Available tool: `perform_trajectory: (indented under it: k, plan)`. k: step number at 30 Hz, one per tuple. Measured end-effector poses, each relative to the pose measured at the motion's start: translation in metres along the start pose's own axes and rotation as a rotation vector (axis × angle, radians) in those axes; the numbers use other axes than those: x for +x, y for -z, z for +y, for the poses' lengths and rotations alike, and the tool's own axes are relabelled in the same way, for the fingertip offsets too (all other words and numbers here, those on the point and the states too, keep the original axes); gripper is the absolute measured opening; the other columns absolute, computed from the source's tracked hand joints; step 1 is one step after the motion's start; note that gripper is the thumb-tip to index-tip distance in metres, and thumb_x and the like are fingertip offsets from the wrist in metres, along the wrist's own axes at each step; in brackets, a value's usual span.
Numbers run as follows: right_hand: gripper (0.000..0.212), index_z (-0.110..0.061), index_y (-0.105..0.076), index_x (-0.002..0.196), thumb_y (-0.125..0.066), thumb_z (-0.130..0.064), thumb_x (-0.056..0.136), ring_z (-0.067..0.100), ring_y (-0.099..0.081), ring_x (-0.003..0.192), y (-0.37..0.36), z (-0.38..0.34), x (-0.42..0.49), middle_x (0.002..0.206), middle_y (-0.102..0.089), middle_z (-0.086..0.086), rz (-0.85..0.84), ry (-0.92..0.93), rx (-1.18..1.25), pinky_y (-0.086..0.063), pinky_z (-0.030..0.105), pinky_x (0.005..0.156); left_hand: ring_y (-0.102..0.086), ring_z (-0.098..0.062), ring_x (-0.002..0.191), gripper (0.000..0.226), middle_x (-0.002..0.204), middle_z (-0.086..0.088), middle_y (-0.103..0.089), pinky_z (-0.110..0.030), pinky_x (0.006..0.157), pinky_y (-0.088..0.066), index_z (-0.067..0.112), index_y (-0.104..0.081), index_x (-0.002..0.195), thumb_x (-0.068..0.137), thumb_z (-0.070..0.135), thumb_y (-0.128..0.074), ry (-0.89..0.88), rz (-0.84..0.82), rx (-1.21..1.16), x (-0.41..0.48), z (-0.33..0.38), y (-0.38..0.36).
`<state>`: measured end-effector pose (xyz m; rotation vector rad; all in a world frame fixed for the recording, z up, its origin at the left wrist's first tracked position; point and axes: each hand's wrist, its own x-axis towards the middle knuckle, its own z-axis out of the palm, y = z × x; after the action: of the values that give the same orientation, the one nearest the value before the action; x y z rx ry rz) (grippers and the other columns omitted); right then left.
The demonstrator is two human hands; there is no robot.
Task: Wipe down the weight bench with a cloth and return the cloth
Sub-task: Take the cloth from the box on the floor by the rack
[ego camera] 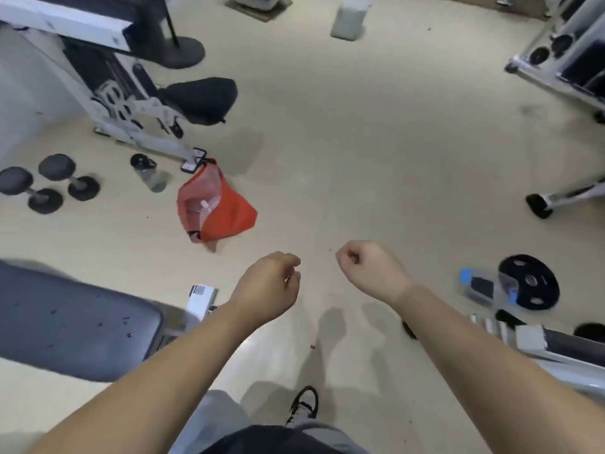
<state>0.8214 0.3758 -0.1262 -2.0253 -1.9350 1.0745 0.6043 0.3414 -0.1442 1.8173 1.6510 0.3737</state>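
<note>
The weight bench (75, 319) has a dark grey pad and fills the lower left; small dark specks dot its surface. No cloth is in view. My left hand (266, 286) is held out over the floor just right of the bench's end, fingers loosely curled and holding nothing. My right hand (368, 270) is beside it at the same height, curled into a fist with nothing in it. Neither hand touches anything.
An orange bag (214, 208) lies open on the floor ahead. Left of it are a water bottle (150, 173) and two dumbbells (49, 183). A white machine with a black seat (199, 99) stands beyond. A weight plate (528, 281) and plastic bottle (484, 285) lie right.
</note>
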Motion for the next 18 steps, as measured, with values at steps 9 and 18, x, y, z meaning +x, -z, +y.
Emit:
perform_trajectory:
  k: [9, 18]
  plan:
    - [0.027, 0.004, -0.062, 0.095, -0.057, -0.022, 0.094, 0.018, -0.064, 0.070, 0.093, 0.160, -0.006, 0.081, -0.070, 0.010, 0.364, -0.555, 0.793, -0.044, 0.033, 0.064, -0.062, -0.010, 0.080, 0.029, 0.074, 0.016, -0.064, -0.025, 0.082, -0.051, 0.019, -0.069, 0.120, 0.096, 0.026, -0.053, -0.156, -0.324, -0.022, 0.123, 0.131, -0.095]
    - [0.018, -0.021, -0.063, 0.112, -0.056, -0.030, 0.097, 0.017, -0.067, 0.072, 0.160, 0.233, 0.056, 0.095, -0.076, 0.011, 0.529, -0.764, 0.877, -0.060, 0.045, 0.083, -0.065, -0.013, 0.078, 0.026, 0.086, 0.007, -0.073, -0.026, 0.082, -0.053, 0.023, -0.070, 0.116, 0.097, 0.025, -0.052, -0.392, -0.579, 0.124, 0.292, 0.232, -0.154]
